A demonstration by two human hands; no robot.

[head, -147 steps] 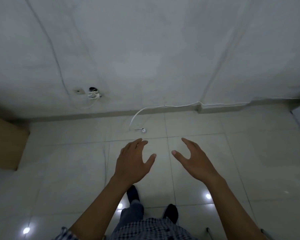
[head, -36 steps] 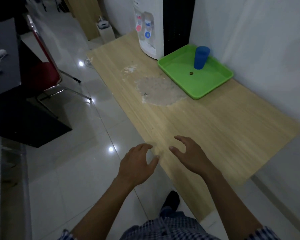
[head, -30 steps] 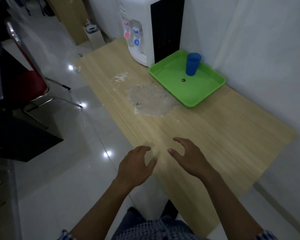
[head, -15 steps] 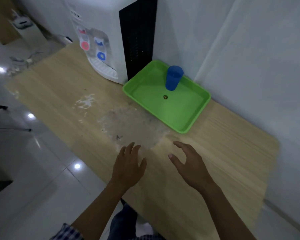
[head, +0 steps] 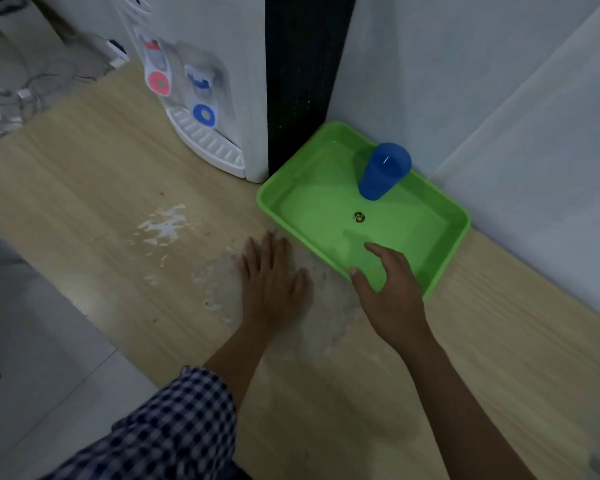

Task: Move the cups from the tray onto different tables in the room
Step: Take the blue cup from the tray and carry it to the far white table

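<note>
Whereas half a second ago both hands hung over bare wood short of the tray, the head view has since closed in on the table (head: 84, 188): the green tray (head: 444, 265) now fills the middle right, and the water dispenser (head: 201, 81) looms larger at the far left. The right hand (head: 388, 289) has advanced over the tray's near rim, its fingertips above the green floor. The left hand (head: 271, 282) has moved forward onto the pale worn patch (head: 326, 323) in the wood, just left of the tray's near corner. The blue cup (head: 383, 171) has not shifted; it stands upright in the tray's far part, close to the wall (head: 499, 98), well apart from both hands.

No writing can be read. The dispenser shows a red round mark (head: 160, 83) under one tap and a blue round mark (head: 204, 114) under the other; a small dark round sticker (head: 359, 216) sits in the middle of the tray floor, too small to make out.

The left hand lies palm down, fingers together and stretched forward, thumb out to the right, holding nothing. The right hand is palm down and loosely open, fingers spread and slightly curled, thumb pointing left, also empty. Its forearm is bare; the left arm ends in a checked sleeve (head: 174, 427) at the near edge.
</note>
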